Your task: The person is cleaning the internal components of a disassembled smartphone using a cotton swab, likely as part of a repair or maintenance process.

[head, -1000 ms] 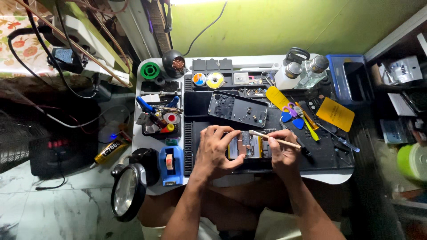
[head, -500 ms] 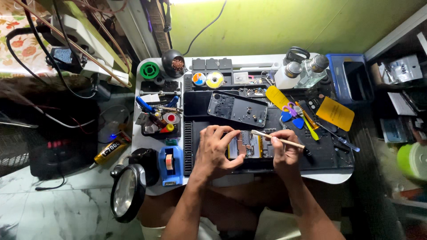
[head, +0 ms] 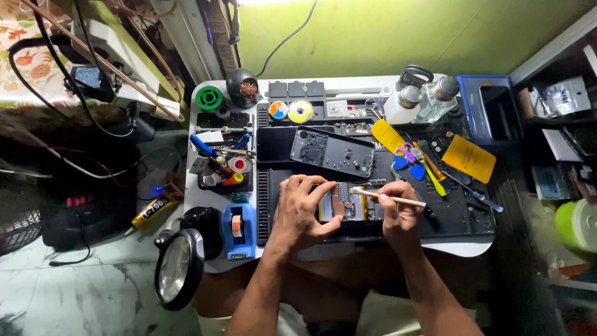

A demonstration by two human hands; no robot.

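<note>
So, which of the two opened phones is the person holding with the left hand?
The opened phone nearer the person, under the left hand. The other phone shell lies untouched farther back on the mat.

Two hands (head: 298, 211), two bottles (head: 423, 99), one magnifier (head: 177, 267).

We see an opened phone (head: 348, 206) lying flat near the front edge of the bench, back cover off, circuit board and a yellow-labelled battery exposed. Its left part is hidden under the left hand. A slim brush (head: 388, 198) with a pale wooden handle lies nearly level above it, tilted slightly, tip pointing left onto the board, handle end running right.
</note>
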